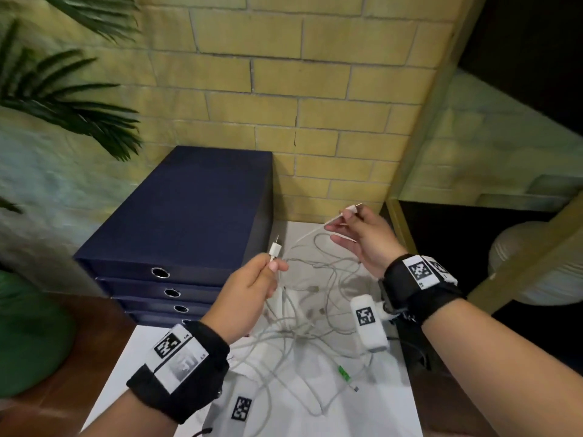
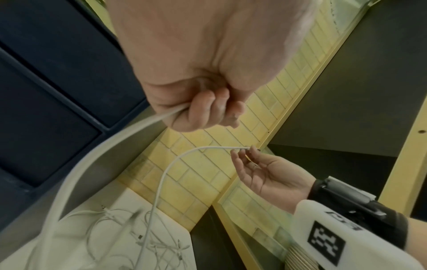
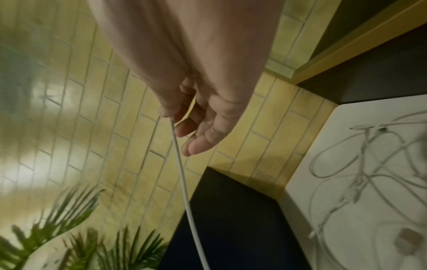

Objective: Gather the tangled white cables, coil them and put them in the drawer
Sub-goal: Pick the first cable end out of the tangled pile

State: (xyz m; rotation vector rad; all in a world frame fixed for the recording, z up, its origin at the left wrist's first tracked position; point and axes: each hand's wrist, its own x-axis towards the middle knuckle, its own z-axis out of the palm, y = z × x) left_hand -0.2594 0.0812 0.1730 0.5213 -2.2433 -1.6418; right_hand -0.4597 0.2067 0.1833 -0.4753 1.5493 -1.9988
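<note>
A tangle of white cables [image 1: 303,329] lies on the white tabletop [image 1: 372,402]. My left hand [image 1: 255,285] is raised above it and grips one cable just below its white plug [image 1: 274,249], which points up. In the left wrist view that cable [image 2: 76,173] runs out of the curled fingers [image 2: 208,109]. My right hand [image 1: 362,234] is higher, to the right, and pinches another white cable end [image 1: 350,210] between thumb and forefinger; its other fingers are spread. That cable [image 3: 182,173] hangs down toward the pile. The dark blue drawer unit [image 1: 186,222] stands at the left, all drawers closed.
A yellow brick wall [image 1: 299,99] backs the table. Palm leaves [image 1: 63,99] hang at the left over a green pot [image 1: 28,335]. A dark shelf opening with a yellow frame [image 1: 492,257] is at the right. A green-tagged connector [image 1: 344,372] lies among the cables.
</note>
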